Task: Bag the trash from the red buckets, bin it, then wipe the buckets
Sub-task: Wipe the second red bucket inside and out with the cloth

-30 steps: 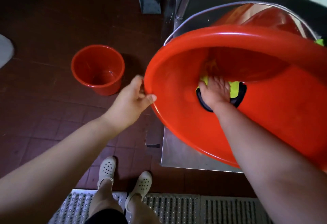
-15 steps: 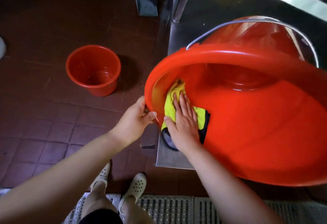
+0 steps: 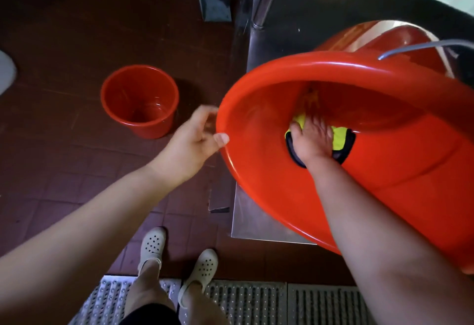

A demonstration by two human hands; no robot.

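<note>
Dark floor tiles surround; right hand has pushed the cloth from rim to base, flat-fingered, left hand pinching the big bucket rim: wiping proceeds.

Big red bucket tilted on its side w/ yellow-black cloth inside; small red bucket upright on floor

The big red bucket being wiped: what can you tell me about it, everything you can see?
The big red bucket looks like glossy plastic, round, with a thick rolled rim and a grey metal handle hanging at its far side. It is tipped on its side over a steel surface, mouth toward the person. The left hand grips its rim, thumb inside. The right hand reaches deep inside, pressing a yellow cloth with dark edging against the inner wall. No trash shows inside.
</note>
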